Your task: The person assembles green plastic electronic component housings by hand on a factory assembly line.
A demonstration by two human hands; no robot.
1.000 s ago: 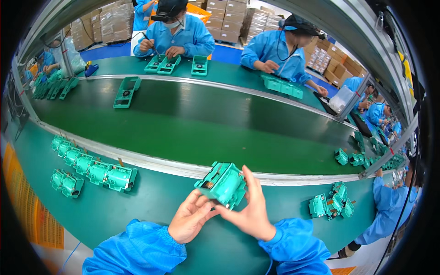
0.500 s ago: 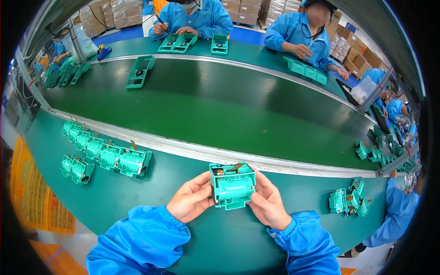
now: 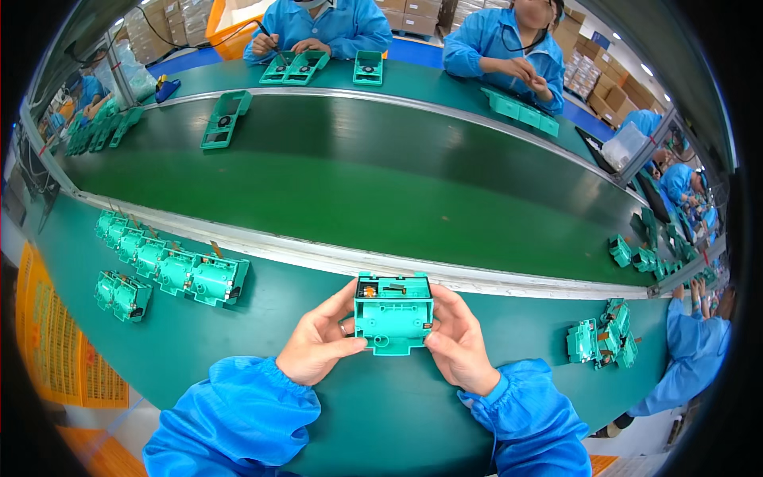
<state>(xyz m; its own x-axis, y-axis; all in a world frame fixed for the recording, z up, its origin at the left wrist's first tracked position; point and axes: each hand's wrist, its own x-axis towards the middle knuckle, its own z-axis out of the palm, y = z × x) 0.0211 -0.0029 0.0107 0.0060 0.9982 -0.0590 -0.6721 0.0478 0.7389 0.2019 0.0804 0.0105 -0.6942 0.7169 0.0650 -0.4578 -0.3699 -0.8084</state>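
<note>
Between my two hands I hold a teal plastic housing [image 3: 393, 322] above the green table. It has a rounded front and an open compartment along its upper side, where dark and orange-brown parts show. My left hand [image 3: 318, 335] grips its left end, thumb at the lower corner and a ring on one finger. At the right end my right hand [image 3: 458, 340] is closed on it, thumb on the front edge. Fingers behind the housing are hidden. To the left stands a row of similar teal housings [image 3: 214, 278], with a smaller pair [image 3: 123, 296] nearer to me.
A green conveyor belt [image 3: 342, 183] with a pale rail runs beyond my table; a teal casing [image 3: 226, 119] lies on it. More housings [image 3: 584, 342] cluster at the right. Co-workers in blue sit across the belt and at the right. Orange crates [image 3: 60, 334] stand at left.
The housing has levelled and tipped, so its upper compartment faces me more. My left thumb has moved onto its lower front corner. Across the belt, the right-hand co-worker's hands have come together.
</note>
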